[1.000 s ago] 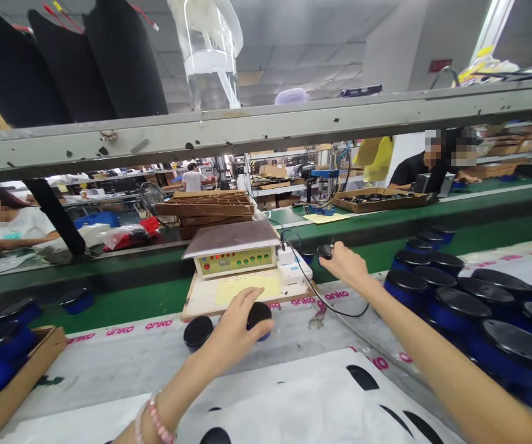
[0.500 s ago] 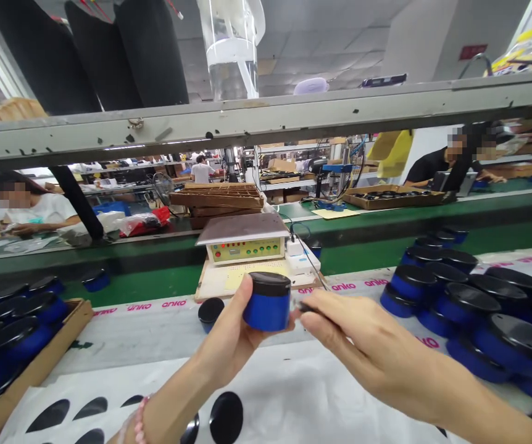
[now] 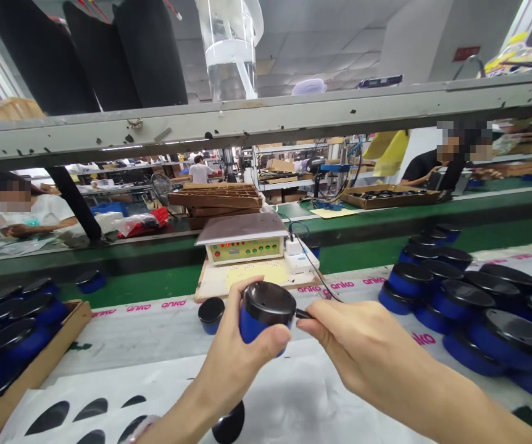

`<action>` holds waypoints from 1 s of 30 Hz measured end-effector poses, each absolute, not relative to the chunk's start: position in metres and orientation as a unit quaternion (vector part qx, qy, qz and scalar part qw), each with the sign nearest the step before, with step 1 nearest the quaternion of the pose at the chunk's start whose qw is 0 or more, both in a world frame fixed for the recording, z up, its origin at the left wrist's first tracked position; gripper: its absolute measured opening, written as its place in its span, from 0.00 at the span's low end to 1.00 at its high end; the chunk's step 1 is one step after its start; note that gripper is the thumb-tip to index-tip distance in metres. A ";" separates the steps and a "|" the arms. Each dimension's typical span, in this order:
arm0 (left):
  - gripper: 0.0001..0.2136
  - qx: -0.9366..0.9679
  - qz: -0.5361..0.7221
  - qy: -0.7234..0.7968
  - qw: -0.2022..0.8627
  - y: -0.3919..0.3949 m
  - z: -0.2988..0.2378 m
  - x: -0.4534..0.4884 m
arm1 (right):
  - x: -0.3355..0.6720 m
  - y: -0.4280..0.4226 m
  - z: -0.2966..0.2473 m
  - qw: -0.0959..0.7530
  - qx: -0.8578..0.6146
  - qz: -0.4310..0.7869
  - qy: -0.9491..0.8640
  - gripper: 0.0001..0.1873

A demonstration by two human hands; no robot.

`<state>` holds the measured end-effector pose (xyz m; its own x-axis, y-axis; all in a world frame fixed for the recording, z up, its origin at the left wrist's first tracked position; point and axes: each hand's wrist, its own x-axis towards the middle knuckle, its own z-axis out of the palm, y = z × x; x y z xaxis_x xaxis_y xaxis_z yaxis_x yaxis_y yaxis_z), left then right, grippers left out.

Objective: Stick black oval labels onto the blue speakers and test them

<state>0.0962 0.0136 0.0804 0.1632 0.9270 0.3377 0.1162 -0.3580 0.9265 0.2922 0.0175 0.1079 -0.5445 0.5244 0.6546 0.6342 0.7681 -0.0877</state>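
**Q:** Reading from largest to smallest, what bounds the hands?

**A:** Overhead is the grey shelf rail (image 3: 266,120), and below is the white-sheeted bench (image 3: 321,401). At right, a close-packed heap of blue units (image 3: 469,302) lies near the right forearm. At left, a cardboard tray (image 3: 34,370) of like units lies well apart. Ahead stands the tester box (image 3: 242,243). Open room lies over the sheet toward the person. There is also a strip between hands and tester, where one loose unit (image 3: 211,311) sits.

**Q:** And the held items?

**A:** The left hand (image 3: 242,364) holds a blue cylinder (image 3: 266,311) above the bench, tilted with its black cap toward the camera. Its fingers wrap round the body and the thumb lies across the front. The right hand (image 3: 353,345) pinches a small black plug (image 3: 303,314) at the cylinder's right side. The plug's cable (image 3: 315,277) runs back toward the tester.

**Q:** What could go wrong?

**A:** Probably three things.
- A right elbow swung outward may topple the heap.
- A pull toward the person may tauten the cable and drag the white adapter (image 3: 296,256) beside the tester.
- A skewed plug may jam or slip. Whether it is seated in a socket cannot be told, since the fingers hide the joint.
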 end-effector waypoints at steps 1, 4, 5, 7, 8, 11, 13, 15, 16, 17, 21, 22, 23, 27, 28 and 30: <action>0.31 0.673 0.498 0.407 0.365 0.013 0.081 0.096 | 0.293 0.017 0.106 0.343 -0.333 -0.046 -0.877 0.15; 0.32 0.767 0.452 0.412 0.193 0.012 0.085 0.094 | 0.295 0.019 0.098 0.325 -0.336 0.125 -0.875 0.08; 0.33 0.797 0.432 0.408 0.112 0.012 0.087 0.093 | 0.296 0.019 0.094 0.324 -0.335 0.170 -0.868 0.08; 0.32 0.832 0.406 0.373 -0.053 0.010 0.090 0.094 | 0.298 0.020 0.083 0.343 -0.332 0.209 -0.853 0.10; 0.30 0.842 0.404 0.337 -0.124 0.009 0.091 0.094 | 0.298 0.020 0.077 0.359 -0.331 0.207 -0.848 0.10; 0.20 0.852 0.396 0.216 -0.266 0.002 0.098 0.099 | 0.298 0.018 0.061 0.396 -0.305 0.183 -0.847 0.08; 0.16 0.854 0.380 0.183 -0.305 -0.003 0.102 0.102 | 0.298 0.016 0.057 0.414 -0.280 0.160 -0.851 0.08; 0.16 0.854 0.366 0.180 -0.323 -0.006 0.105 0.103 | 0.298 0.012 0.057 0.429 -0.270 0.124 -0.853 0.10; 0.17 0.854 0.359 0.178 -0.331 -0.007 0.106 0.104 | 0.298 0.011 0.058 0.433 -0.272 0.104 -0.853 0.10; 0.17 0.856 0.348 0.175 -0.339 -0.007 0.106 0.103 | 0.298 0.010 0.059 0.435 -0.275 0.088 -0.853 0.10; 0.14 0.867 0.313 0.157 -0.354 -0.004 0.104 0.101 | 0.296 0.009 0.055 0.432 -0.275 0.070 -0.856 0.10; 0.13 0.870 0.315 0.159 -0.344 -0.004 0.103 0.101 | 0.295 0.009 0.052 0.433 -0.276 0.071 -0.855 0.10; 0.12 0.873 0.318 0.163 -0.332 -0.003 0.103 0.100 | 0.294 0.009 0.049 0.435 -0.277 0.073 -0.854 0.10; 0.11 0.886 0.318 0.172 -0.289 -0.003 0.103 0.100 | 0.294 0.008 0.042 0.440 -0.281 0.099 -0.847 0.10; 0.11 0.889 0.321 0.173 -0.278 -0.004 0.103 0.100 | 0.295 0.007 0.042 0.439 -0.283 0.106 -0.846 0.10; 0.11 0.892 0.329 0.194 -0.243 -0.006 0.101 0.100 | 0.298 0.006 0.044 0.424 -0.290 0.112 -0.851 0.09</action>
<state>0.1005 -0.0060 0.1012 0.7087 0.1862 0.6805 0.5056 -0.8068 -0.3058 0.2977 0.0065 0.0438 -0.4721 0.5880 0.6568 0.3983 0.8070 -0.4361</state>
